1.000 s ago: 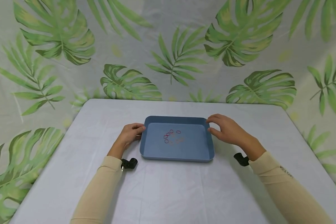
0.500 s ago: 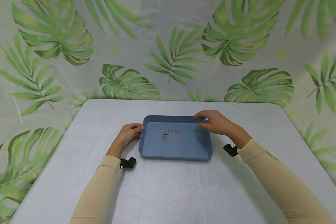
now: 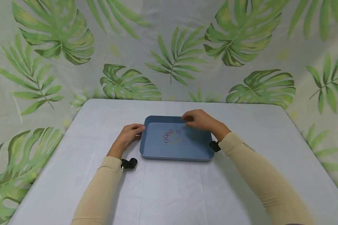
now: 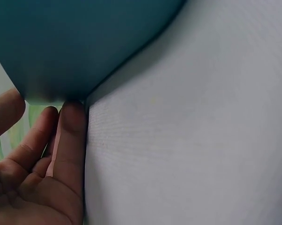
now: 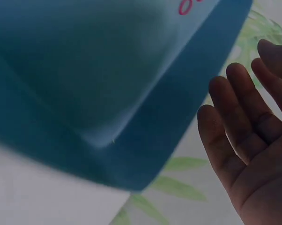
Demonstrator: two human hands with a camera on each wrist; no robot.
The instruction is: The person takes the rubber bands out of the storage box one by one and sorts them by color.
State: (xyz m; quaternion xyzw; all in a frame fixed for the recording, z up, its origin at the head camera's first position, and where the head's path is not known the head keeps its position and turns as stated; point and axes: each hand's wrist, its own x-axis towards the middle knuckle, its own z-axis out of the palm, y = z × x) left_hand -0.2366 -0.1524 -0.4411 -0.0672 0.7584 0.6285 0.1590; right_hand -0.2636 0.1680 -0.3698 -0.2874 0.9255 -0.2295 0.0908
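Note:
A shallow blue tray (image 3: 177,153) lies on the table. On its floor are several thin small rings that look like rubber bands, red ones (image 3: 166,141) and faint tan ones (image 3: 178,140). My left hand (image 3: 129,135) holds the tray's left side; in the left wrist view, the thumb and a fingertip (image 4: 73,117) meet the tray's edge. Over the tray's far right part hovers my right hand (image 3: 200,120), its fingers loosely bent with nothing between them. The right wrist view shows those fingers (image 5: 225,96) apart from the tray wall.
A white cloth covers the table (image 3: 169,190). Behind it hangs a leaf-patterned curtain (image 3: 183,18). Small black cameras sit on both wrists, the right one (image 3: 215,146) close to the tray's right rim.
My right hand has moved left from the tray's right rim to above its far right part. The left hand stays at the left side. The rings lie as before.

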